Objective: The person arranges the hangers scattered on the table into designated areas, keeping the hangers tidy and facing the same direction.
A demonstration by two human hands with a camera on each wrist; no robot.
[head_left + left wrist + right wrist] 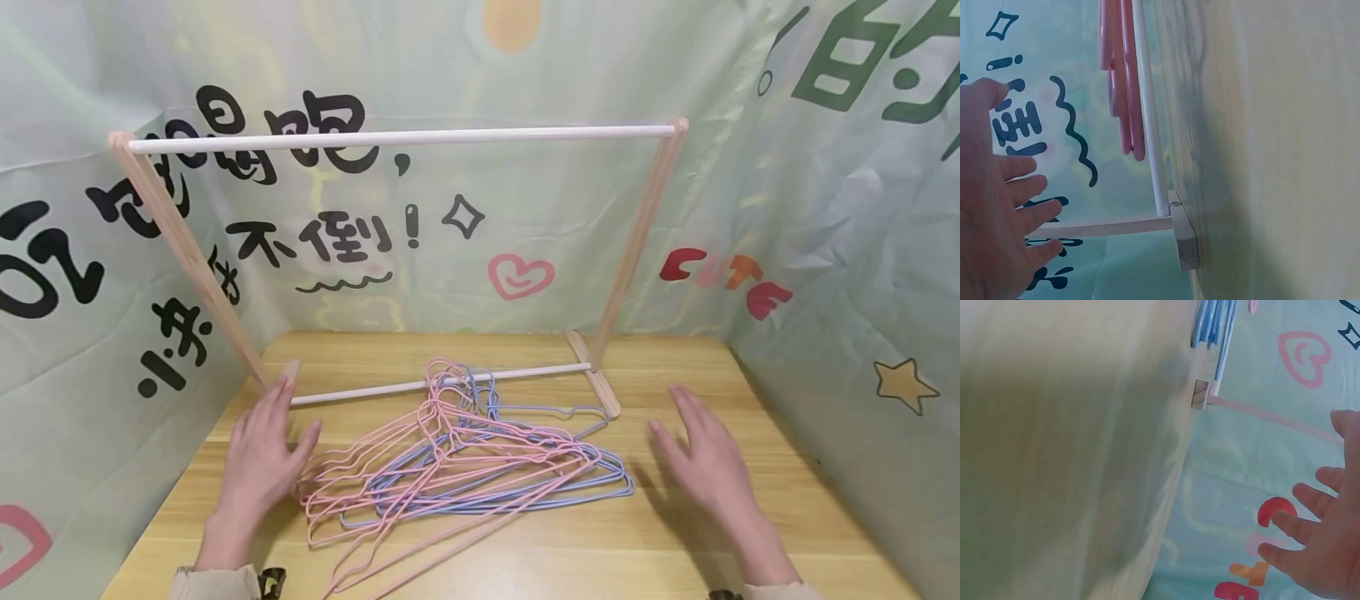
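Note:
A tangled pile of pink clothes hangers [408, 510] and blue clothes hangers [626, 482] lies on the wooden table, hooks pointing toward the back. Just left of the pile is my left hand [258, 458], fingers extended and thumb spread, holding nothing. In the left wrist view the left hand [988, 200] shows apart from the pink hanger ends [1138, 134]. My right hand [708, 462] hovers to the right of the pile, its fingers extended and holding nothing. The right wrist view has this hand [1329, 534] at its right edge, away from the blue hanger ends [1207, 328].
Behind the pile stands a rack with wooden side posts [633, 242], a white top rod [405, 137] and a white lower rod [360, 392]. Its right foot [600, 387] rests on the table [675, 358]. Printed fabric [600, 217] surrounds the back and sides.

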